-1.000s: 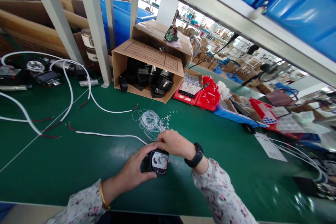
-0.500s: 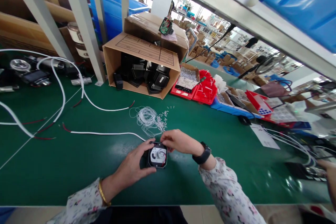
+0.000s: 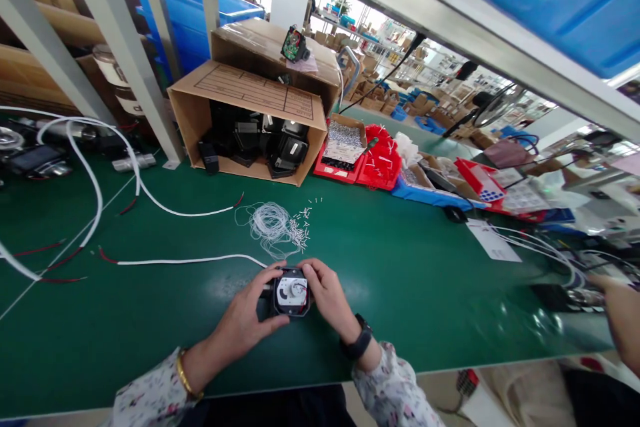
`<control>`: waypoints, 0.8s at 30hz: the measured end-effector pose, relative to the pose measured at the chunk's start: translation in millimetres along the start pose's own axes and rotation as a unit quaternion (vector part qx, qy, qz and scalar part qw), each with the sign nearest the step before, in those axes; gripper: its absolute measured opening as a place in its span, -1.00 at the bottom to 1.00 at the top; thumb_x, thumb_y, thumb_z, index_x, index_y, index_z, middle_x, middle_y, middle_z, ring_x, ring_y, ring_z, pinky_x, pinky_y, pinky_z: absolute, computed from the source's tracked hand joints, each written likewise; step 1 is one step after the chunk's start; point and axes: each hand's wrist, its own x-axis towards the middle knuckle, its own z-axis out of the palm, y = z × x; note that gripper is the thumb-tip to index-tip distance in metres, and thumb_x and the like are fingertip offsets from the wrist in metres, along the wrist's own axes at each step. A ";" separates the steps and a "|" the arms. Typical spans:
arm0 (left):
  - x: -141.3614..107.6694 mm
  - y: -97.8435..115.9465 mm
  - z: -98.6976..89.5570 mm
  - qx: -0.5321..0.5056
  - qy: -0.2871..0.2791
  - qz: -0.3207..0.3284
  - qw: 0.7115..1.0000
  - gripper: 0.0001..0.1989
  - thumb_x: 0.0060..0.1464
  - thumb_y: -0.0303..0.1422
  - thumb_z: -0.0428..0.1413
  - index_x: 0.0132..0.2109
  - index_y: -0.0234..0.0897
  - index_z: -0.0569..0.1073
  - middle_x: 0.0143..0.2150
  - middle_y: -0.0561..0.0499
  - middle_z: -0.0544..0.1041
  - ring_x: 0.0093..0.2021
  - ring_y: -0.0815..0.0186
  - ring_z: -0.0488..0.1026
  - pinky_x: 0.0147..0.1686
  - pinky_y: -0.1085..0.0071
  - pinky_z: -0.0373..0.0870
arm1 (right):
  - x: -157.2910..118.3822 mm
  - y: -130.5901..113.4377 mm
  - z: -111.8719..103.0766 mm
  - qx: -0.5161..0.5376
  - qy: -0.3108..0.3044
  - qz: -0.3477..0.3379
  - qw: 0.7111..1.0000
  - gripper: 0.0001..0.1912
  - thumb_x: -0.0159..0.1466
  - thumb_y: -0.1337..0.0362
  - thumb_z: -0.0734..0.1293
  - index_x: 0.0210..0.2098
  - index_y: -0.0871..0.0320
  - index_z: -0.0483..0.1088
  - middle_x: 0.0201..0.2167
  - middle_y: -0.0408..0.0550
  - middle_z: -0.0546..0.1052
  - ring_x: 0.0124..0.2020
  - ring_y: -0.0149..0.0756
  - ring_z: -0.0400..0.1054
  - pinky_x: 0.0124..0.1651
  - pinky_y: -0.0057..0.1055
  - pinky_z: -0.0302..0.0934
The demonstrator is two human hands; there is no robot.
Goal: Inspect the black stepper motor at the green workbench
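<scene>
A black square housing (image 3: 291, 293) with a white plate and a round part inside lies face up on the green table. My left hand (image 3: 246, 312) grips it from the left, thumb at the lower edge and fingers at the top left corner. My right hand (image 3: 327, 290) holds its right side, with the fingertips at the upper right corner. A white cable (image 3: 190, 259) with red wire ends runs left from the housing. Just above sit a coil of thin clear tubing (image 3: 271, 227) and a scatter of small pins (image 3: 300, 230).
Behind stands an open cardboard box (image 3: 245, 170) of black housings. Red trays (image 3: 383, 159) and a blue tray (image 3: 437, 193) line the back right. White cables (image 3: 95, 193) lie left. Another person's hand (image 3: 607, 287) is at far right.
My right hand has moved down from the top right corner to the housing's right side, its wrist lower. The whole view has shifted slightly. My left hand keeps its hold.
</scene>
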 end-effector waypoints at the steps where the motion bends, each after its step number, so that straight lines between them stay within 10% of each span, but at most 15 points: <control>1: -0.6 -1.1 1.1 0.000 0.002 0.003 1.000 -0.42 -0.02 -0.27 0.20 0.11 -0.16 0.14 0.20 -0.16 0.26 0.18 0.09 0.24 0.13 0.13 0.25 | -3.0 3.5 2.5 0.013 -0.004 0.013 1.000 -0.52 0.27 -0.10 0.09 -0.28 0.21 0.31 -0.47 -0.09 0.40 -0.57 -0.42 0.32 -0.62 -0.57 0.18; 8: 3.3 18.4 -1.9 -0.052 0.038 -0.031 0.997 -0.42 0.14 -0.13 -0.02 0.22 -0.23 0.04 0.19 -0.15 0.30 0.16 0.13 0.26 0.11 0.21 0.26 | -21.3 19.7 29.3 0.268 0.010 0.107 0.957 -0.45 0.21 -0.18 0.13 -0.19 0.23 0.24 -0.58 -0.07 0.47 -0.69 -0.34 0.38 -0.70 -0.52 0.26; 14: 36.3 51.4 -18.3 -0.022 0.044 -0.158 0.986 -0.77 0.15 -0.25 -0.05 -0.25 -0.24 0.45 -0.28 0.01 0.58 -0.25 0.21 0.53 -0.24 0.35 0.46 | -24.7 13.6 38.7 0.322 0.075 0.091 0.939 -0.49 0.21 -0.10 0.20 -0.12 0.22 0.25 -0.58 -0.10 0.46 -0.72 -0.38 0.34 -0.73 -0.57 0.17; 24: 19.3 49.0 -22.0 -0.028 -0.023 -0.154 0.987 -0.42 0.03 -0.44 -0.04 0.24 -0.20 0.15 0.18 -0.04 0.34 0.15 0.21 0.29 0.18 0.18 0.18 | -38.3 2.0 8.8 0.415 -0.059 0.076 0.905 -0.22 0.18 0.20 0.34 0.28 0.02 -0.12 -0.19 -0.02 0.47 -0.36 -0.33 0.46 -0.21 -0.31 0.32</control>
